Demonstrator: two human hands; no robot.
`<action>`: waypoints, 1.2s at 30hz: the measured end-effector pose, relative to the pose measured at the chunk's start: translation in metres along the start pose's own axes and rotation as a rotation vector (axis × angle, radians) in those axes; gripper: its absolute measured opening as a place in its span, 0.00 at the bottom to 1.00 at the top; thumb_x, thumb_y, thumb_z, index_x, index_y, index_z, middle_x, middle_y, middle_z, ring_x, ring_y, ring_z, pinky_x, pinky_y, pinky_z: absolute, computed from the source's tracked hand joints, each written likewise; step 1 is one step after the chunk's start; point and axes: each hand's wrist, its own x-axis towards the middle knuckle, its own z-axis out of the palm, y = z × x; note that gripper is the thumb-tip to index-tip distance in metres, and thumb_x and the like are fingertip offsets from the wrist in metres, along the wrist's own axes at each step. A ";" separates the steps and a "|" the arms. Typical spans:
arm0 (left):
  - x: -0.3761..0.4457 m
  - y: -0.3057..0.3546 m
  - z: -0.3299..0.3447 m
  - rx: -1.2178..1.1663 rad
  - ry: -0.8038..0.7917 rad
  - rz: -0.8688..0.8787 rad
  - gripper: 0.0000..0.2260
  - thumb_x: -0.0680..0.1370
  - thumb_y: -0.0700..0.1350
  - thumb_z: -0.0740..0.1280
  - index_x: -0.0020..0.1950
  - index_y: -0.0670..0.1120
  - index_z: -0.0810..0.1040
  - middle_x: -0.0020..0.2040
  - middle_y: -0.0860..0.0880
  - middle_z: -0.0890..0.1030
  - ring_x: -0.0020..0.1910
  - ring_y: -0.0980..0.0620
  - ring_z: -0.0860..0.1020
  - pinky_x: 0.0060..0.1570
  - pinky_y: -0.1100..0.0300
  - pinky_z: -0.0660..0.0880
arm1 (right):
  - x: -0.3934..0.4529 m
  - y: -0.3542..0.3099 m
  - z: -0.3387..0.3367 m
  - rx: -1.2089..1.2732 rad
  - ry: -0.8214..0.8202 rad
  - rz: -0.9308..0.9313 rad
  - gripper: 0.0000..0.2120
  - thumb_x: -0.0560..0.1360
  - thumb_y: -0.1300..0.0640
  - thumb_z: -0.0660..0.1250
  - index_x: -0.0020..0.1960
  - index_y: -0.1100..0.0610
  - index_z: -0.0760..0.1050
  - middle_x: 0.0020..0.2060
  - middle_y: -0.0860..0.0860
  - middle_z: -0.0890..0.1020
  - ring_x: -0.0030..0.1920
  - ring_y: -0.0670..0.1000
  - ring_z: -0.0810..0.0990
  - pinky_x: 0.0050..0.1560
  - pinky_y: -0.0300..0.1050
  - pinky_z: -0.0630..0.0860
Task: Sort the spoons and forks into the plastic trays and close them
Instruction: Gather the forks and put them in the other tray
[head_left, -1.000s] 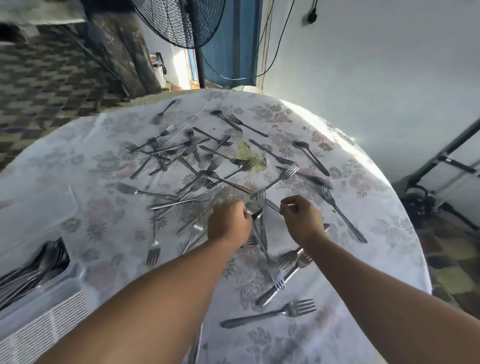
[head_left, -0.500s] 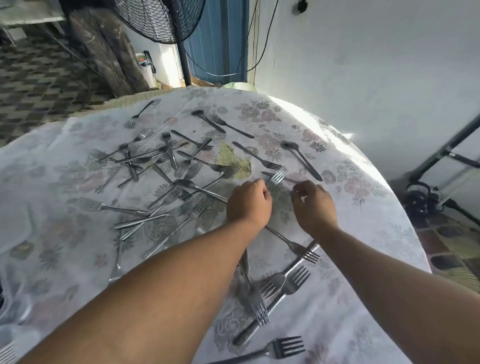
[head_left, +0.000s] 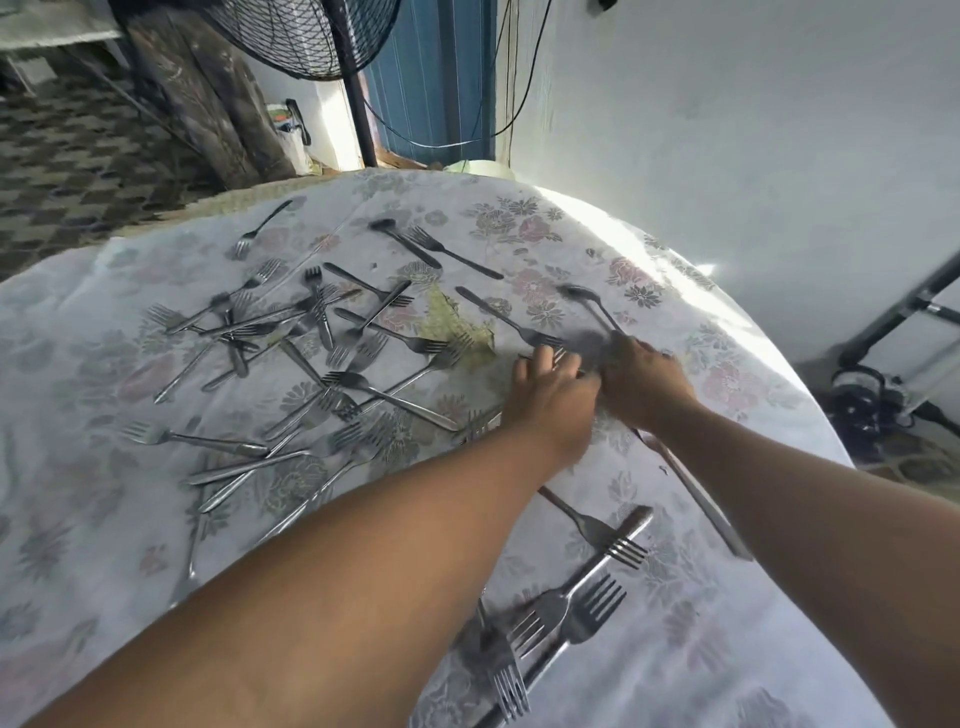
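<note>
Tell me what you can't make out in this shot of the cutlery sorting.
- Head view: what the right hand holds, if anything; its fingers are motion-blurred.
- Head view: what lies under the left hand; the hand covers it, so its grip is unclear.
- Head view: the plastic trays are outside the frame.
- Head view: the cutlery piled at the far left is too tangled and small to count.

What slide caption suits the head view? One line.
Both hands, left and right, reach together among forks scattered across a floral tablecloth.
</note>
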 end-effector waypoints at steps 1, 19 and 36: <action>0.005 0.004 0.000 0.029 -0.045 0.016 0.19 0.77 0.37 0.61 0.66 0.51 0.75 0.71 0.48 0.72 0.69 0.42 0.63 0.65 0.46 0.62 | 0.000 0.001 0.000 0.003 0.023 0.009 0.17 0.81 0.52 0.58 0.68 0.53 0.67 0.58 0.58 0.78 0.60 0.64 0.76 0.60 0.63 0.78; -0.002 -0.010 0.009 -0.125 0.219 -0.173 0.07 0.81 0.39 0.64 0.55 0.50 0.76 0.49 0.51 0.81 0.53 0.47 0.76 0.54 0.49 0.67 | -0.008 0.006 -0.002 0.862 0.390 0.293 0.16 0.81 0.63 0.56 0.65 0.50 0.73 0.53 0.51 0.79 0.44 0.51 0.80 0.39 0.45 0.75; -0.078 -0.050 -0.060 -0.851 0.177 -0.699 0.11 0.86 0.46 0.56 0.63 0.45 0.73 0.57 0.44 0.82 0.53 0.41 0.81 0.44 0.53 0.72 | -0.120 -0.082 0.019 1.175 0.235 0.336 0.06 0.81 0.54 0.55 0.50 0.53 0.70 0.45 0.54 0.77 0.42 0.53 0.73 0.45 0.49 0.70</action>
